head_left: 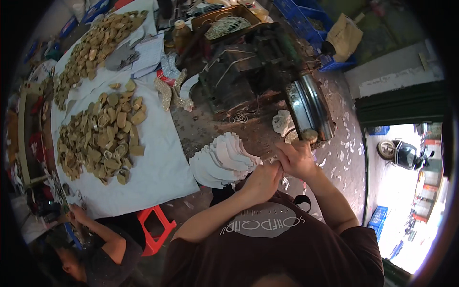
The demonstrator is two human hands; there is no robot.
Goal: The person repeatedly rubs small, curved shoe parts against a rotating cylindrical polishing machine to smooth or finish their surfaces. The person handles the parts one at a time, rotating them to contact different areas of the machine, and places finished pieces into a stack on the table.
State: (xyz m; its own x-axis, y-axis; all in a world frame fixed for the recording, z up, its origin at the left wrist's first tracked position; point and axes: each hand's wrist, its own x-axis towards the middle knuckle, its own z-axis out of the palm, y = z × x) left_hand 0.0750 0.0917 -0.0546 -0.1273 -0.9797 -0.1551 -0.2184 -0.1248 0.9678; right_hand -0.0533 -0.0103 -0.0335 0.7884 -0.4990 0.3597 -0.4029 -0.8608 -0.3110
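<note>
My left hand (264, 182) and my right hand (297, 160) meet in front of a dark, greasy bench machine (234, 71). Fingers of both are curled together; whatever they pinch is too small or hidden to make out. Just beyond my right hand, a rounded tan part (310, 136) sits at the near end of a shiny curved metal cover (310, 107). Left of my left hand stands a fanned stack of white curved pieces (224, 160). A whitish lump (282, 122) lies on the bench beside the cover.
White-covered table (160, 177) at left bears heaps of tan pieces (107, 129). Glittery shoe-shaped pieces (167, 93) and a tray of pale cords (227, 26) lie near the machine. A red stool (155, 229) stands by a co-worker (103, 248) at lower left. White scraps litter the floor at right.
</note>
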